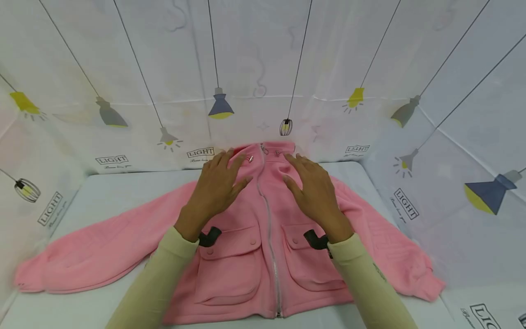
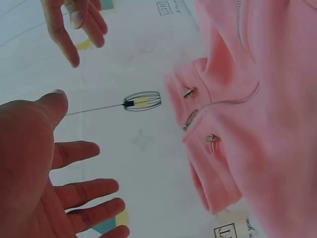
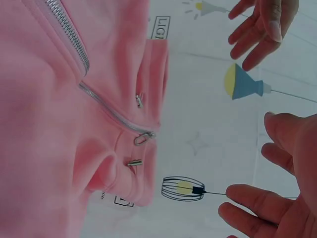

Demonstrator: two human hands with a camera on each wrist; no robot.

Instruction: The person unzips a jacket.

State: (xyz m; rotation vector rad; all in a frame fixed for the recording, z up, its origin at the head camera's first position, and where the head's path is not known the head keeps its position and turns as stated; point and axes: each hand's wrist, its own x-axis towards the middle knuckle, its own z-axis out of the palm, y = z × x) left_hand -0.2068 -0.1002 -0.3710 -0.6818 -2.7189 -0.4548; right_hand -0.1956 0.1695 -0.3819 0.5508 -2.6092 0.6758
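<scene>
A pink zip-up jacket lies front up with its sleeves spread to both sides and its zipper closed down the middle. My left hand hovers over the upper chest left of the zipper, fingers spread and relaxed, holding nothing. On the other side my right hand is held the same way near the collar. In the left wrist view the zipper pull sits at the collar between two metal cord ends. The right wrist view shows the fingers of both hands apart from the cloth.
The jacket rests on a white-covered table. White cloth walls printed with hanging lamps and LIGHT labels rise behind and at both sides. Two flap pockets, one of them the left pocket, lie on the jacket's lower front.
</scene>
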